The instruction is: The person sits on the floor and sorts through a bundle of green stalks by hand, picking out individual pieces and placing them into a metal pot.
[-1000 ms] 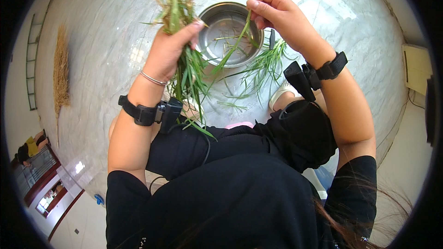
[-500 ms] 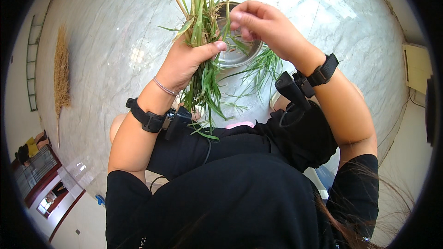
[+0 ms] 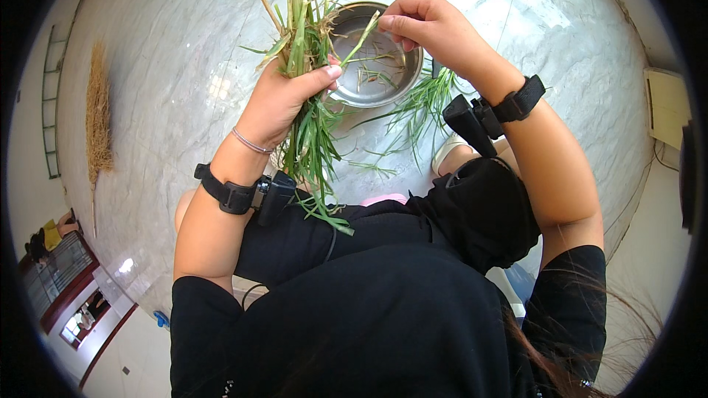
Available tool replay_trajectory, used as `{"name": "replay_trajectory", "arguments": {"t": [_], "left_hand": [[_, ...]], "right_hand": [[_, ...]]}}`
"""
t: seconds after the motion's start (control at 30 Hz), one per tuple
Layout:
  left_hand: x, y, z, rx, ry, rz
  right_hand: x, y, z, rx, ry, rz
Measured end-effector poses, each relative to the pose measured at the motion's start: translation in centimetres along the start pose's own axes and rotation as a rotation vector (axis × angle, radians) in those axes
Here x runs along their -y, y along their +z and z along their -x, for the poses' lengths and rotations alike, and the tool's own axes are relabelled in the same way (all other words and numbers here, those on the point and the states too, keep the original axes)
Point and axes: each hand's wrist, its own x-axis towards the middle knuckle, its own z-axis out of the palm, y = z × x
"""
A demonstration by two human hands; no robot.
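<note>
Just left of the steel pan (image 3: 408, 75), the person's left hand (image 3: 291, 92) wraps firmly around a thick bunch of grass stalks (image 3: 299, 44), while the right hand (image 3: 424, 26), by the pan's upper-right rim, pinches one green stalk (image 3: 361, 43) at its end.

Apparently a home — glossy marbled floor (image 3: 169, 51), straw broom (image 3: 98, 118)

bowl (image 3: 375, 101) partly hidden behind grass bundle (image 3: 299, 44), black shirt (image 3: 354, 324) cut off below
</note>
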Motion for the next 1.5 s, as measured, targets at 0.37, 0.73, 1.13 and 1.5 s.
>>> {"name": "replay_trajectory", "arguments": {"t": [0.37,0.73,1.13,1.5], "left_hand": [[-0.8,-0.4,0.5,-0.030,-0.024,-0.023],[-0.4,-0.2,0.2,-0.059,-0.002,-0.090],[0.2,-1.5,0.1,-0.162,0.112,-0.373],[1.2,-2.2,-0.4,-0.016,0.153,-0.545]], "right_hand": [[-1.7,-1.3,-1.6,-0.229,0.073,0.082],[-3.0,-1.4,-2.4,-0.476,0.082,0.313],[-0.5,1.4,-1.3,-0.195,-0.434,0.690],[1.2,1.4,-1.2,0.311,-0.026,0.084]]}}
